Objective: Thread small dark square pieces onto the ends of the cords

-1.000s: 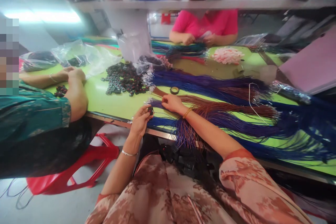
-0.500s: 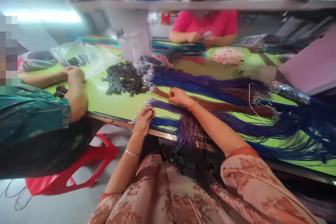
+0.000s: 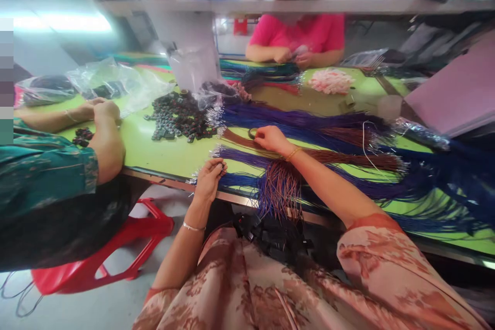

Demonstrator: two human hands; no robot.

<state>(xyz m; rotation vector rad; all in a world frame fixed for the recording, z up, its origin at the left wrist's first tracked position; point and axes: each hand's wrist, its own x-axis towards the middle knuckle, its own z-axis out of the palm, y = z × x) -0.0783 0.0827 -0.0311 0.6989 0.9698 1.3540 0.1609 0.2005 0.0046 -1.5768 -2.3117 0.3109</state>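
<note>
While left hand [image 3: 209, 180] is pinching black part [image 3: 221, 167], right hand [image 3: 273, 140], grip unclear, is partly blocking tape roll [image 3: 251, 133], brown wires [image 3: 236, 137].

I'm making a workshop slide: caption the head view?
Left hand pinching a small dark part, right hand over brown wires, with a heap of black pieces farther off.

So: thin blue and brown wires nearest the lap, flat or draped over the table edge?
Draped: the wires dangle across the metal edge.
</note>
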